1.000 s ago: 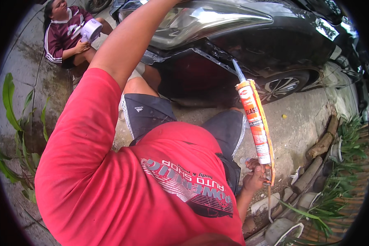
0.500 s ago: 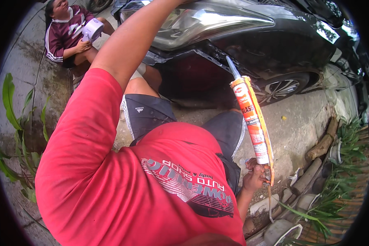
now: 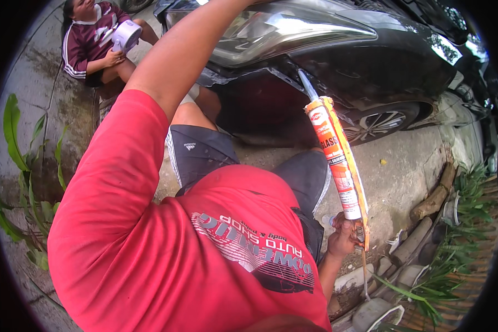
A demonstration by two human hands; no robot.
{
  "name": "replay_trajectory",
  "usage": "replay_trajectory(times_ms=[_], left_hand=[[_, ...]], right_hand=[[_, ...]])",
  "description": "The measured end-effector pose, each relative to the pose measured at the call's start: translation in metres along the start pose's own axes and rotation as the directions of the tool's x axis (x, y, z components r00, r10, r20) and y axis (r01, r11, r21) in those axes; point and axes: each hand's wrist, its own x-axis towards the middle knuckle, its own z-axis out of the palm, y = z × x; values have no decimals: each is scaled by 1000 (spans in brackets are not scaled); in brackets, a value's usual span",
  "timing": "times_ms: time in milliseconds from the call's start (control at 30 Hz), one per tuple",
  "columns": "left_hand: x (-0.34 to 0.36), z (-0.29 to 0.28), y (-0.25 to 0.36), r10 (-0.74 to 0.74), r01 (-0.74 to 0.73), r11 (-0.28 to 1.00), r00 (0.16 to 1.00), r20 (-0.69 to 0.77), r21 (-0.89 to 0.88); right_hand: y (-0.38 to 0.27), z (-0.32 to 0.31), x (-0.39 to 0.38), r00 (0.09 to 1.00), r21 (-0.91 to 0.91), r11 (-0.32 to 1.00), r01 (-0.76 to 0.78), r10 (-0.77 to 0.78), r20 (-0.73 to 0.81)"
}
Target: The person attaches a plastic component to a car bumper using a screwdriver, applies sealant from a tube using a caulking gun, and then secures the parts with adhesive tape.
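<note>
My right hand [image 3: 344, 239] is closed round the handle end of an orange caulking gun [image 3: 353, 160]. A white and orange sealant cartridge [image 3: 332, 149] lies in its frame, and its rod hangs down below my hand. The gun stands tilted, its grey tapered nozzle [image 3: 309, 84] pointing up at the dark body edge under the car's headlight [image 3: 282, 36]. Whether the tip touches the car I cannot tell. My left arm [image 3: 182, 55] stretches up across the headlight, and its hand is cut off by the top edge.
The black car [image 3: 371, 66] with its front wheel [image 3: 384, 122] fills the far side. At the far left sits a person [image 3: 91, 41] holding a small lilac fan [image 3: 126, 36]. Logs [image 3: 434, 193] and green plants [image 3: 459, 238] line the right; a leafy plant [image 3: 25, 166] stands left.
The gun's nozzle has shifted slightly up and to the left, nearer the edge under the headlight. My left arm stays stretched over the car.
</note>
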Motion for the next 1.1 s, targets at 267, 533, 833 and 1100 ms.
replay_trajectory(times_ms=[267,533,833,1100], left_hand=[[2,1,-1,-9,9,1000,1000,9,16],[0,0,1,-17,17,1000,1000,1,12],[3,2,-2,9,-9,1000,1000,-4,27],[5,4,-5,29,-29,999,1000,-9,23]], right_hand=[[6,-7,-4,999,-2,1000,-7,6,-37],[13,-18,-10,993,-76,997,18,-27,-116],[11,-32,-13,995,53,997,55,-59,76],[18,-41,-18,997,27,997,71,-71,-13]])
